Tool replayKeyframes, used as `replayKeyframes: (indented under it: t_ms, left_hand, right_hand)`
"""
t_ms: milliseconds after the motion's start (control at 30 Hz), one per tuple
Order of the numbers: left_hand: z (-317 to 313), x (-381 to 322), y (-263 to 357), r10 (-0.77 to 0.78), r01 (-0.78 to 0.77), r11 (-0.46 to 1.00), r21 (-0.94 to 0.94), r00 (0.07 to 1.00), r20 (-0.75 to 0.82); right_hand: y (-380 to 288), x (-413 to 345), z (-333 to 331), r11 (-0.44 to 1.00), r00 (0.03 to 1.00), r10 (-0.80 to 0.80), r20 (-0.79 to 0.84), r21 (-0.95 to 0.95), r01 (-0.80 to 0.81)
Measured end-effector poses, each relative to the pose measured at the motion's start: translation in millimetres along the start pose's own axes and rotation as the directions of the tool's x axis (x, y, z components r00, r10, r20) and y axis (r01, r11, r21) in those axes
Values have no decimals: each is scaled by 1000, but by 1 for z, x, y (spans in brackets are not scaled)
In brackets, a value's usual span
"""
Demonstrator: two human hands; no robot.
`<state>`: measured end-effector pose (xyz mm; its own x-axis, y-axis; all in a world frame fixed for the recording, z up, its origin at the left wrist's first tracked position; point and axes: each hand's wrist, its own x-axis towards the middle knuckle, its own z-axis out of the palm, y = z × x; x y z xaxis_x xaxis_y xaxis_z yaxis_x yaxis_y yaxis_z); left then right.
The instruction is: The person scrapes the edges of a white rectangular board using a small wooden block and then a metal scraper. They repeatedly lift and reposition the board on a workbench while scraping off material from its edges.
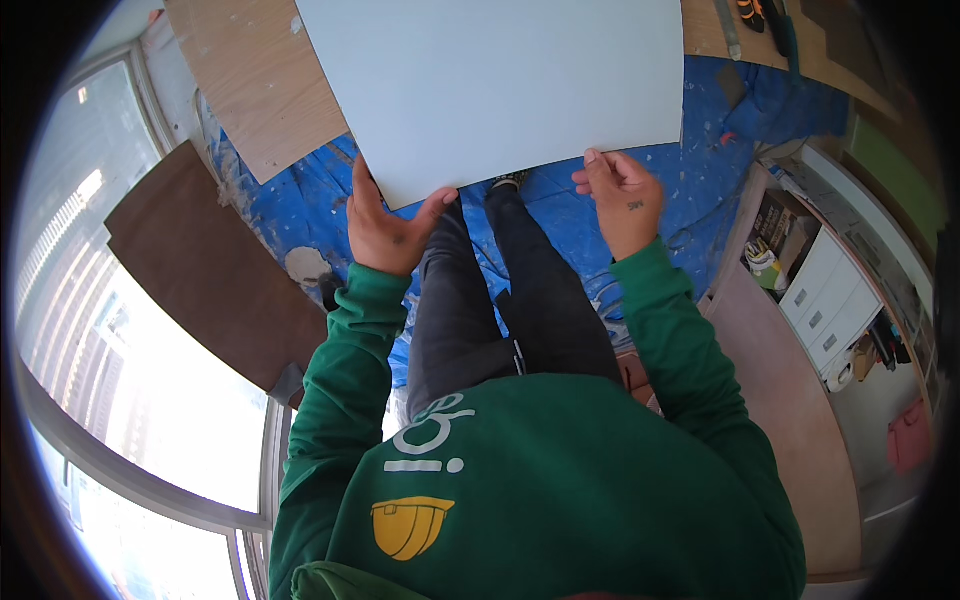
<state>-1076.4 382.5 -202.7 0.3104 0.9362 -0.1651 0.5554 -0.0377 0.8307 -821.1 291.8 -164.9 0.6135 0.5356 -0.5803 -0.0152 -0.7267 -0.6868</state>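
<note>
A large flat white panel (517, 82) stretches out before me, its near edge slanting across the view above the floor. My left hand (390, 229) grips its near left corner, with the thumb along the near edge and the fingers along the left side. Near the right end of that edge, my right hand (626, 195) has its thumb tip against the rim and its other fingers curled just below. The panel's far side runs out of the picture.
Bare wooden boards lie under the panel, one (262, 90) showing at left. Tools, including an orange-and-black one (750, 13), rest at upper right. A stained blue sheet (300, 187) covers the floor. A brown board (202, 262) leans by the window; a white drawer unit (832, 292) stands right.
</note>
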Motion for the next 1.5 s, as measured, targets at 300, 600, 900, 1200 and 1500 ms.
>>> replayKeyframes:
  t_ms: [300,600,900,1200,1500]
  left_hand:
    - [-1,1,5,-22,23,998,-50,1000,19]
    - [-2,2,4,-16,17,999,-52,1000,18]
    - [-1,2,5,-29,30,997,-70,999,15]
    - [-1,1,-2,-29,33,995,-89,999,45]
    - [-1,-7,-6,-54,58,994,-95,998,40]
  right_hand:
    - [9,-22,40,946,957,-280,70,-150,288]
    - [-6,-29,56,978,975,-207,85,55,203]
    - [-11,-28,52,975,975,-117,188,-166,149]
    - [-16,-25,42,989,988,-74,136,-121,91]
    - [-35,-30,62,963,979,-119,168,-220,154]
